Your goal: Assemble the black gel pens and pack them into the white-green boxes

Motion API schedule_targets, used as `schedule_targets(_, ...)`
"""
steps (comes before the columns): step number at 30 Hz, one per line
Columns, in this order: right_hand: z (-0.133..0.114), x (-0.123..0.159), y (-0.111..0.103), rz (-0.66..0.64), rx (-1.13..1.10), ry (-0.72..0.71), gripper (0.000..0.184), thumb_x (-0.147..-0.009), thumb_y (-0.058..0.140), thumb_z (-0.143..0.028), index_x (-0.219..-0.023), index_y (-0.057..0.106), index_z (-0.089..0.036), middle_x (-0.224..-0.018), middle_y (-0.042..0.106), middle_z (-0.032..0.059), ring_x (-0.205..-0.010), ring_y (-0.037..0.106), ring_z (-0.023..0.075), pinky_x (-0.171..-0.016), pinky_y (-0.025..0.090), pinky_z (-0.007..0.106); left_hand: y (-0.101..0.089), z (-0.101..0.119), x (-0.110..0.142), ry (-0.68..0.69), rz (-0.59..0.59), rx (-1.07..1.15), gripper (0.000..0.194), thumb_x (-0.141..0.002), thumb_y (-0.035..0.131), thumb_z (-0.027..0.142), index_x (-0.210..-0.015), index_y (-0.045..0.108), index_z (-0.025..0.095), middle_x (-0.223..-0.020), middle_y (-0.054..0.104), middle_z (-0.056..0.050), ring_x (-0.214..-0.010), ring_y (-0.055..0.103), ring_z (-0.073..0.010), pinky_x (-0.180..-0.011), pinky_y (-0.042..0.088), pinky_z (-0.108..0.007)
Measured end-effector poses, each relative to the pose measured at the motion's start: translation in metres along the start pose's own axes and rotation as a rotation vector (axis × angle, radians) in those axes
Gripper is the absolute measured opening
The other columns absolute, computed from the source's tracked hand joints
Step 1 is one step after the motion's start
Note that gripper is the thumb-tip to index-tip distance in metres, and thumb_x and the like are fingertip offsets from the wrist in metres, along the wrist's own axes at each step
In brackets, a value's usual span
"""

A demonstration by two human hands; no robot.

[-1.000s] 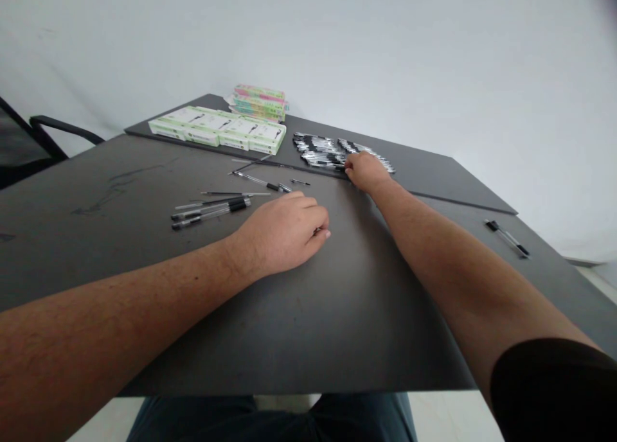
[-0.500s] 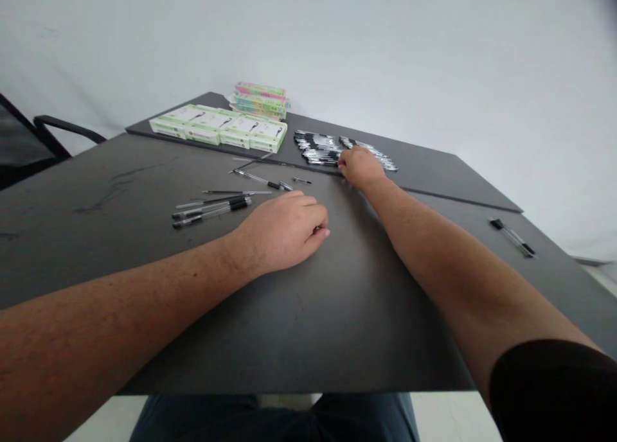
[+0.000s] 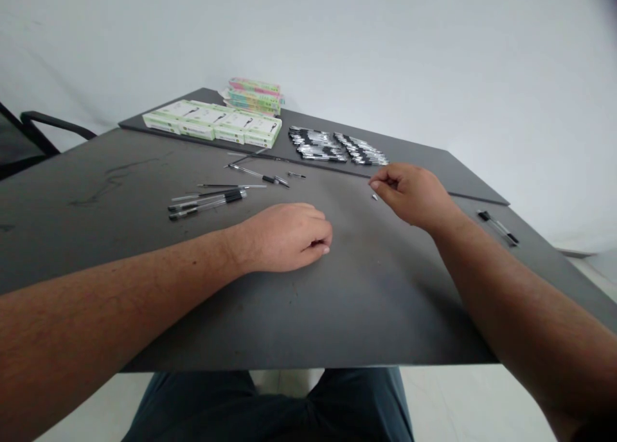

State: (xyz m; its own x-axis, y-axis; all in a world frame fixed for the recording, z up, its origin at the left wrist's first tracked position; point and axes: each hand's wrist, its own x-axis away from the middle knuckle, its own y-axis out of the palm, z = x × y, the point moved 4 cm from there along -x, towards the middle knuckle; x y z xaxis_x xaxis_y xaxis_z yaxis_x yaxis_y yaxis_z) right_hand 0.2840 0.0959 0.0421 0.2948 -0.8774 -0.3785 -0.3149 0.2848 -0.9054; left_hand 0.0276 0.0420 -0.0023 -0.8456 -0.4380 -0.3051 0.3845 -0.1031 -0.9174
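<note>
And the right hand (image 3: 414, 194) pulls back from the rows of pens, coming nearer and to the right, while the left hand (image 3: 289, 238) stays put on the table! The right hand now hangs over the dark grey, matte table (image 3: 337, 320), thumb and fingers curled towards each other; whether anything sits between them, I can't tell. Just beside its thumb lies a tiny silvery piece (image 3: 375, 197). The left hand rests in a loose curl, its inside hidden, so no telling whether it holds something.

Just beyond the right fingertips, on a raised dark grey board (image 3: 429, 166), come the clear pens with black grips, laid in a left group (image 3: 318, 145) and a slanting right group (image 3: 360, 150). Near the left hand, there's a loose bunch of clear-and-black pens (image 3: 207, 204), with a single clear pen (image 3: 253, 173) lying farther back. Out right, another slim clear-and-black pen (image 3: 499, 229) lies apart. Farther off, white-and-green flat boxes (image 3: 214, 122) sit side by side, a pink-and-green stack of cartons (image 3: 254, 96) behind them!
</note>
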Motion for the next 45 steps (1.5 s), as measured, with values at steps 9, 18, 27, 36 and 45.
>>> schedule_targets(9,0.029,0.035,-0.004,0.096,-0.039,0.08,0.02,-0.101,0.065,-0.038,-0.096,0.082,-0.028,-0.092,0.086,0.008,-0.087,0.08,0.0297,-0.077,0.056,0.039,-0.001,-0.004,0.003,-0.008,-0.034,0.009,0.015,-0.104,0.065,0.018,-0.095,0.076,0.02,-0.092,0.077,-0.004,-0.089,0.071,-0.0209,-0.085,0.05,-0.034)
schedule_targets(18,0.022,0.037,0.004,0.012,-0.086,-0.016,0.019,-0.101,0.065,-0.036,-0.096,0.082,-0.029,-0.094,0.086,0.0071,-0.087,0.08,0.03,-0.079,0.057,0.041,-0.037,-0.024,0.006,-0.325,-0.145,-0.441,0.025,-0.107,0.055,0.027,-0.105,0.079,0.019,-0.105,0.08,-0.01,-0.097,0.074,-0.0271,-0.086,0.052,-0.037)
schedule_targets(27,0.013,0.038,0.002,-0.034,-0.066,-0.013,0.021,-0.101,0.063,-0.038,-0.095,0.08,-0.028,-0.094,0.086,0.007,-0.087,0.081,0.0294,-0.079,0.057,0.04,-0.097,-0.073,0.044,-0.932,-0.514,-0.724,0.014,-0.087,0.066,0.021,-0.085,0.08,0.02,-0.078,0.075,-0.004,-0.062,0.056,-0.019,-0.062,0.037,-0.031)
schedule_targets(36,0.009,0.038,-0.001,-0.055,-0.055,-0.007,0.021,-0.101,0.064,-0.038,-0.096,0.082,-0.029,-0.095,0.086,0.0069,-0.089,0.081,0.0286,-0.082,0.059,0.04,-0.083,-0.099,0.058,-0.959,-0.455,-0.611,0.007,-0.078,0.075,0.023,-0.07,0.075,0.022,-0.055,0.059,0.002,-0.056,0.047,-0.0176,-0.07,0.037,-0.033)
schedule_targets(45,0.01,0.038,0.0,-0.048,-0.066,-0.036,0.023,-0.101,0.064,-0.038,-0.099,0.084,-0.029,-0.095,0.085,0.0064,-0.088,0.08,0.028,-0.083,0.061,0.04,-0.073,-0.119,0.065,-0.761,-0.418,-0.588,0.012,-0.079,0.076,0.032,-0.073,0.077,0.022,-0.06,0.067,0.0,-0.052,0.047,-0.0149,-0.067,0.041,-0.032)
